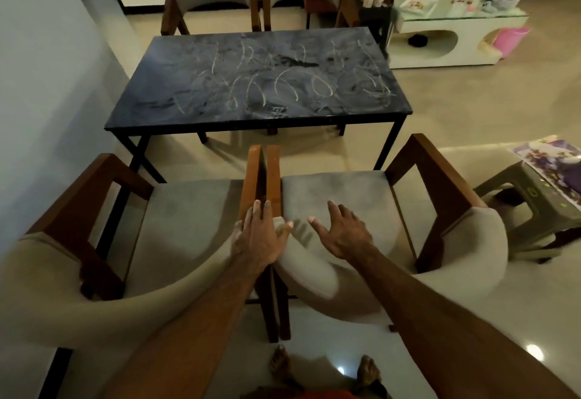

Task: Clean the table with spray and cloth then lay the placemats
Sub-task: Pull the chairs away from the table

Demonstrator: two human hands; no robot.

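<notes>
Left hand [259, 235]: resting on the adjoining armrests and backrest edge of two armchairs, fingers mostly straight, gripping nothing. Right hand [341, 235]: hovering spread and empty over the right armchair [339, 191]. Table [251, 81]: standing straight ahead beyond both hands, chalk-scribbled, long axis running left-right; neither hand clearly nearer. Spray, cloth: not visible. A patterned sheet, possibly a placemat [553, 163]: lying on a stool far right of the right hand.

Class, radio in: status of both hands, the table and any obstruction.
Left hand resting on chair backs, right hand open, hovering. Table chalk-scribbled, uncleaned. Two chairs block the near side.
</notes>
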